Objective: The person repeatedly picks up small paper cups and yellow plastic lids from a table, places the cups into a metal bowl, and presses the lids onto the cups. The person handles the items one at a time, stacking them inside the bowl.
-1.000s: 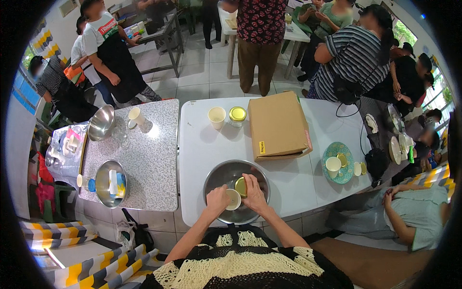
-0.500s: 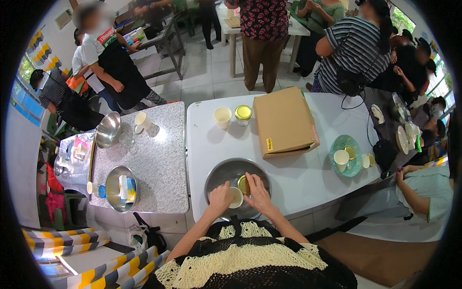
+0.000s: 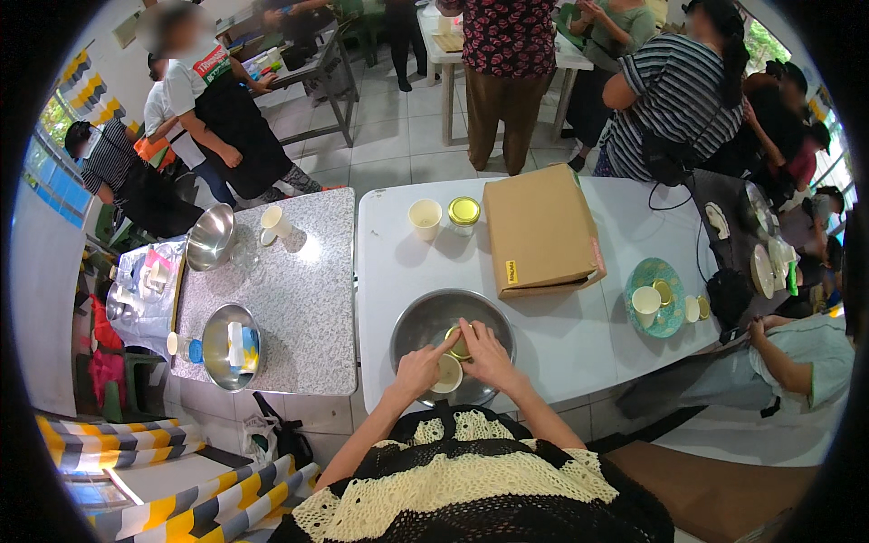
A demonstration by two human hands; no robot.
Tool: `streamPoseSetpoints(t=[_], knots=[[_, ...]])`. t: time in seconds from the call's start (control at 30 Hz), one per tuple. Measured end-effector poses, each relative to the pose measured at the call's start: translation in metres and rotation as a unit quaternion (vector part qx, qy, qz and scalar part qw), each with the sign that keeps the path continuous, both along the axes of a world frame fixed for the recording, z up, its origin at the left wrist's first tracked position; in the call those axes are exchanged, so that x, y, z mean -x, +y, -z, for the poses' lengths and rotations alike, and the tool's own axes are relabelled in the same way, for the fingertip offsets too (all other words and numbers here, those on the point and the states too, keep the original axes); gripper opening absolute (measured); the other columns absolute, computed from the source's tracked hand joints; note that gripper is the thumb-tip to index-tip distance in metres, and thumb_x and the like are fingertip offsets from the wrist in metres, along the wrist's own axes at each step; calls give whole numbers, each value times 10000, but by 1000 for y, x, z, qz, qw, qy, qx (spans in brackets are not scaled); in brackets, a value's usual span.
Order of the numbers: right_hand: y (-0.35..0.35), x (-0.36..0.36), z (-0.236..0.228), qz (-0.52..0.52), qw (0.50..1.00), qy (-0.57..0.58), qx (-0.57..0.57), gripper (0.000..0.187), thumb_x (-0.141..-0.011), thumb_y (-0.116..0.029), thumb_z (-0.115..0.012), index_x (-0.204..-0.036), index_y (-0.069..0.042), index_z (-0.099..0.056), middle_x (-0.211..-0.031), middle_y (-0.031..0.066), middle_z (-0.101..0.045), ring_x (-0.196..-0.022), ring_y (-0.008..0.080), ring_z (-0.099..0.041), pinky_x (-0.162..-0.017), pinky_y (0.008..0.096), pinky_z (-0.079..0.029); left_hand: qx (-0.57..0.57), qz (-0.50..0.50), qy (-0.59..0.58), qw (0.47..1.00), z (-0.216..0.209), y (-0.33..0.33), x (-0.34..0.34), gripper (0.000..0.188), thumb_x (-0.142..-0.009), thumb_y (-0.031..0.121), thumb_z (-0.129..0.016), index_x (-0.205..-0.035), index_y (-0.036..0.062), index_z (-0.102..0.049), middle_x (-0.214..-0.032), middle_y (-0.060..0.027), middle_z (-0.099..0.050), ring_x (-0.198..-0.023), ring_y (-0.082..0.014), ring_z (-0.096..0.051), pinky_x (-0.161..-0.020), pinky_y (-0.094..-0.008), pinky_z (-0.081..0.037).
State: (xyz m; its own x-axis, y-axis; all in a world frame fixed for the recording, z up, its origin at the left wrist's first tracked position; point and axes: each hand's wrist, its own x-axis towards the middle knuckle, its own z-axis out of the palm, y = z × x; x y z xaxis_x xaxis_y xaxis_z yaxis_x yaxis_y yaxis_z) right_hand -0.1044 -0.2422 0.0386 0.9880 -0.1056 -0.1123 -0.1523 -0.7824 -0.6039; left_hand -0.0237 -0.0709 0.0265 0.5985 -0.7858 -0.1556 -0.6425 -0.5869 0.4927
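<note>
A steel mixing bowl [image 3: 453, 303] sits at the table's front edge, both my hands inside it. In the bowl a jar with a gold lid [image 3: 461, 345] stands just beyond a cream paper cup [image 3: 447, 375]. My right hand [image 3: 490, 357] is closed against the jar's right side, fingertips at the lid. From the left, my left hand [image 3: 420, 368] stretches its index finger across to the lid, meeting the right fingertips. Its other fingers are bent beside the cup and partly hidden, with nothing visible in them.
Behind the bowl stand a cardboard box [image 3: 545, 231], another paper cup [image 3: 424, 219] and a gold-lidded jar [image 3: 463, 214]. A turquoise plate [image 3: 654, 326] with a cup lies right. On the speckled table [image 3: 303, 317] are two steel bowls and a mug [image 3: 274, 224]. People stand around.
My left hand has moved from beside the cup towards the jar, its index finger now reaching the lid. The right hand stays at the jar. The whole view has shifted slightly.
</note>
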Motion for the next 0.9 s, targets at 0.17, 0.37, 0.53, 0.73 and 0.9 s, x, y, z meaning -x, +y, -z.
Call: streamPoseSetpoints(t=[0.17, 0.37, 0.53, 0.73, 0.9], knots=[[-12, 6, -92, 5, 986, -154, -69, 630, -814, -111, -707, -1371, 4, -436, -1321, 209, -468, -1168, 359, -500, -970, 417, -454, -15, 5, -10, 1000, 4, 0, 2, 791, -800, 79, -551, -1484, 404, -323, -859, -153, -658, -688, -364, -672, -616, -462, -550], [1, 49, -235, 0, 826, -528, -198, 541, -935, -313, -572, -1354, 13, -465, -1363, 238, -446, -1062, 296, -588, -915, 444, -490, -28, -1, -8, 1000, -1, -2, 4, 819, -786, 62, -575, -1486, 403, -320, -864, -155, -653, -695, -359, -677, -612, -467, -550], [43, 83, -275, 29, 729, -580, -364, 596, -1010, -469, -385, -1514, -163, -300, -1606, 158, -17, -1434, 327, -183, -1043, 502, -340, -30, -8, 4, 1000, 0, -2, 4, 830, -780, 60, -583, -1488, 402, -316, -844, -166, -645, -690, -360, -676, -602, -467, -551], [60, 85, -277, -38, 656, -571, -492, 549, -1026, -405, -391, -1520, -184, -302, -1625, -40, 67, -1454, 266, -147, -1090, 481, -329, -31, -22, -22, 999, 5, 3, 3, 831, -768, 76, -602, -1484, 394, -327, -820, -157, -643, -672, -357, -670, -587, -462, -549], [61, 115, -310, -250, -424, -48, -869, 515, -1050, -350, -159, -1503, -195, -350, -1459, 3, -449, -1049, 277, -552, -932, 350, -484, -15, -16, -13, 1000, -6, -8, 6, 794, -773, 30, -533, -1477, 355, -362, -814, -142, -637, -662, -356, -653, -591, -463, -542]])
